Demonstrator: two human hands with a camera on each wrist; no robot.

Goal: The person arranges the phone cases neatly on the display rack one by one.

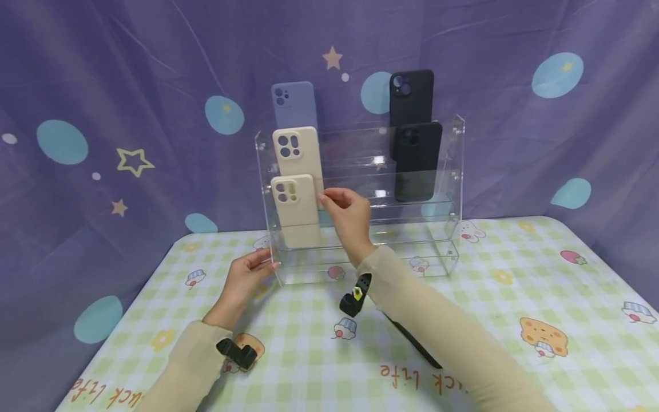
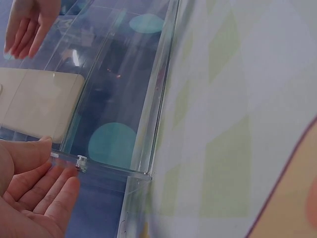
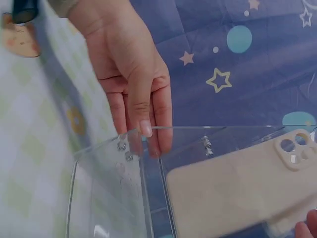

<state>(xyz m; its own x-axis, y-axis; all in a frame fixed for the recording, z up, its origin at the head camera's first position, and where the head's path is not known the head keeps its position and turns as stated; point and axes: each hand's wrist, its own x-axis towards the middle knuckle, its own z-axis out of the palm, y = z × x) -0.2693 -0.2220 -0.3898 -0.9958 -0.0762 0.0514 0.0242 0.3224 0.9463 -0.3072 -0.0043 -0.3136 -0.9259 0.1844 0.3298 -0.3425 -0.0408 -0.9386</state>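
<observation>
A clear acrylic tiered display rack (image 1: 362, 229) stands on the table. My left hand (image 1: 244, 277) grips its lower left side panel; in the right wrist view the thumb lies over the edge, with fingers behind the panel. My right hand (image 1: 352, 220) is at the right edge of the middle-tier cream phone case (image 1: 296, 151), pinching it between thumb and index finger. In front of that, on a lower tier, another cream phone case (image 1: 296, 212) leans upright; it also shows in the right wrist view. The right hand's other fingers hang loosely in the left wrist view.
A lavender phone case (image 1: 296, 106) stands on the rack's top left. Two black phone cases, a rear one (image 1: 412, 97) and a front one (image 1: 417, 163), stand at the right. A dark straight-edged item (image 1: 417, 343) lies partly under the right forearm. Behind hangs a purple curtain (image 1: 154, 86).
</observation>
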